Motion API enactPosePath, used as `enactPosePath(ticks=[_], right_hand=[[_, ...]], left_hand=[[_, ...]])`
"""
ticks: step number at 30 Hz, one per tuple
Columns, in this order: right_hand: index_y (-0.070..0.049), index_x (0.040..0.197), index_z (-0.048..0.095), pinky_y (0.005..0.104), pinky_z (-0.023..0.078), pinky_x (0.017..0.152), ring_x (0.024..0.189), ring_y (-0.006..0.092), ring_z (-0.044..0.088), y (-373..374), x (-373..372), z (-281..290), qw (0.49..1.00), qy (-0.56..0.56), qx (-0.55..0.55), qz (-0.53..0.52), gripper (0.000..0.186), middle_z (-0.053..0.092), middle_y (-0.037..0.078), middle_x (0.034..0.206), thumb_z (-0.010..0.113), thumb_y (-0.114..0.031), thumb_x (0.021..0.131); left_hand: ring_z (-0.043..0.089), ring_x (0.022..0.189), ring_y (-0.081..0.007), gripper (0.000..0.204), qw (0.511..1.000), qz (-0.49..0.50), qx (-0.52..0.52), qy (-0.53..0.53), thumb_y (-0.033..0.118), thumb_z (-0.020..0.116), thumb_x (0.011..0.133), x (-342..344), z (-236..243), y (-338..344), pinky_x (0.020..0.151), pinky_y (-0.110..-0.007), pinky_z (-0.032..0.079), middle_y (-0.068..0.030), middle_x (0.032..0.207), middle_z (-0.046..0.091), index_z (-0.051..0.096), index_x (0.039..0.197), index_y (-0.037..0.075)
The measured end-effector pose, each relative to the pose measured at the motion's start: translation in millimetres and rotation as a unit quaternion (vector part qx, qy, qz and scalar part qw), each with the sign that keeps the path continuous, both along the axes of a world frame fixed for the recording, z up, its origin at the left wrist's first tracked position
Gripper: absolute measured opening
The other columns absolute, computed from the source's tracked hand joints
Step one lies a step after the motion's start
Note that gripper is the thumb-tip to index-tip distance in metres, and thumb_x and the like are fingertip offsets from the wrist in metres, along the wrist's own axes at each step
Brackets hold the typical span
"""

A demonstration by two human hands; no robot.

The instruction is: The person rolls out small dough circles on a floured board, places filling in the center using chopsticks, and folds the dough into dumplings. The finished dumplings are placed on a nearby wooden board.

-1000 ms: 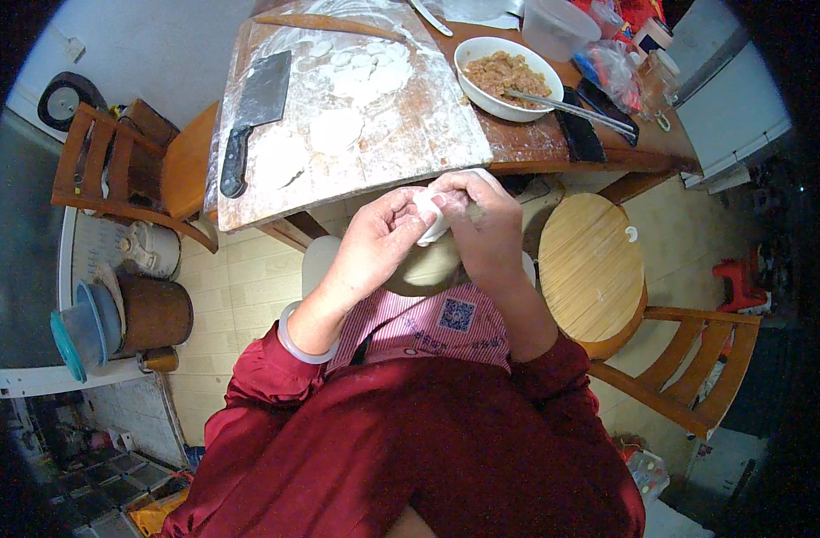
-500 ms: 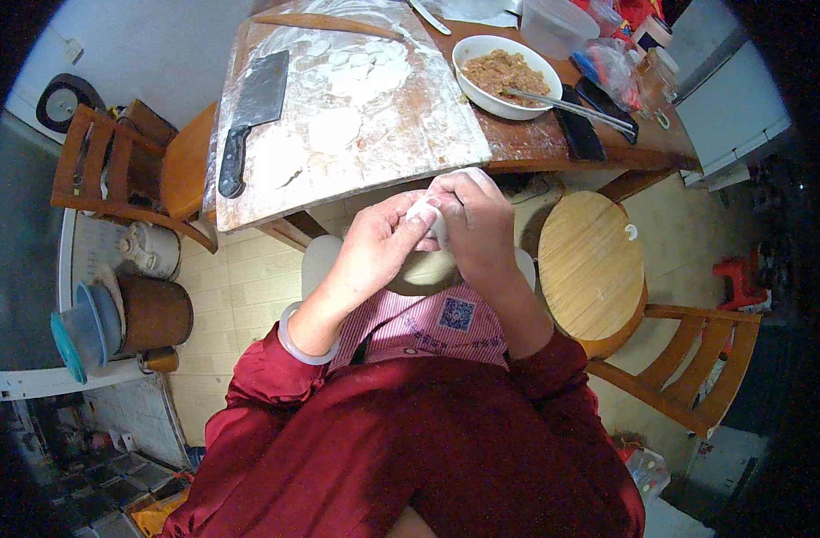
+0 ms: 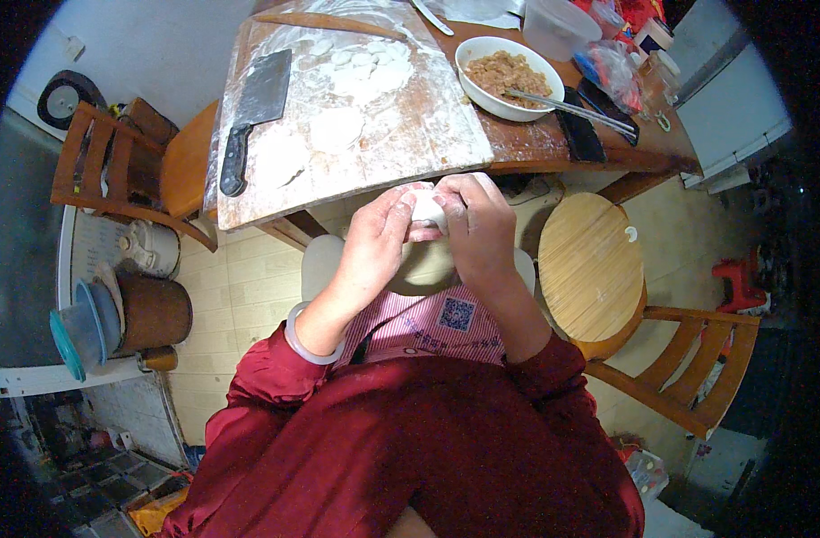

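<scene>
Between my hands, just off the near edge of the floured board (image 3: 410,134), is a white dumpling (image 3: 429,212). My left hand (image 3: 375,235) pinches its left side with thumb and fingers. My right hand (image 3: 478,220) is closed on the other side, its fingers curled over the dough. Flour dusts the fingers of both hands. Beyond them stands a white bowl (image 3: 468,88) of minced filling (image 3: 507,75), with metal chopsticks (image 3: 571,108) resting across its rim. The dumpling's underside is hidden by my fingers.
A cleaver (image 3: 265,90) lies on the board's left, its black handle toward me. A wooden rolling pin (image 3: 329,24) is at the far edge. Dark phones (image 3: 578,134) lie beside the bowl. To the right stands a round wooden stool (image 3: 594,264); wooden chairs (image 3: 128,170) flank both sides.
My fingers have shifted on the dough, the left hand turning slightly, so more of the white dumpling shows between my thumbs. Things on the table stay put.
</scene>
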State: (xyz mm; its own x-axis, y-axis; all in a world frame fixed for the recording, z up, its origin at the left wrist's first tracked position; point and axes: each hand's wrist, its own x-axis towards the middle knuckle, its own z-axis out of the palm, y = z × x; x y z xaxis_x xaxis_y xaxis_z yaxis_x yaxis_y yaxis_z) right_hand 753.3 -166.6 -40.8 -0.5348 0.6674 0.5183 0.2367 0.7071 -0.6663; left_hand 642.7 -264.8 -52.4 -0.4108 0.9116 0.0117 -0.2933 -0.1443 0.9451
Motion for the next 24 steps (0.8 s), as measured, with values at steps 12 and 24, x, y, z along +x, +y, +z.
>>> enactPosePath(ticks=[12, 24], right_hand=[[0.000, 0.088, 0.061, 0.0360, 0.048, 0.069, 0.074, 0.0282, 0.062, 2.3, 2.7, -4.1, 0.998, 0.014, -0.060, 0.002, 0.009, 0.063, 0.015, 0.081, 0.061, -0.009, 0.089], [0.001, 0.085, 0.062, 0.0313, 0.046, 0.059, 0.060, 0.0158, 0.058, 6.1, 2.7, -10.7, 0.991, -0.013, -0.123, 0.044, 0.015, 0.060, 0.010, 0.067, 0.058, -0.011, 0.093]], left_hand=[[0.065, 0.105, -0.0246, 0.037, 0.996, 0.072, 0.031, -0.053, 0.017, 0.038, 0.105, 4.5, -11.5, 4.2, 0.092, -0.035, 0.056, -0.0192, 0.120, 0.061, 0.049, 0.127, -0.011], [0.058, 0.117, -0.0236, 0.041, 0.988, 0.062, 0.058, -0.128, 0.013, 0.039, 0.104, 0.4, -17.7, 1.7, 0.106, -0.035, 0.045, -0.0185, 0.130, 0.055, 0.038, 0.139, -0.009]])
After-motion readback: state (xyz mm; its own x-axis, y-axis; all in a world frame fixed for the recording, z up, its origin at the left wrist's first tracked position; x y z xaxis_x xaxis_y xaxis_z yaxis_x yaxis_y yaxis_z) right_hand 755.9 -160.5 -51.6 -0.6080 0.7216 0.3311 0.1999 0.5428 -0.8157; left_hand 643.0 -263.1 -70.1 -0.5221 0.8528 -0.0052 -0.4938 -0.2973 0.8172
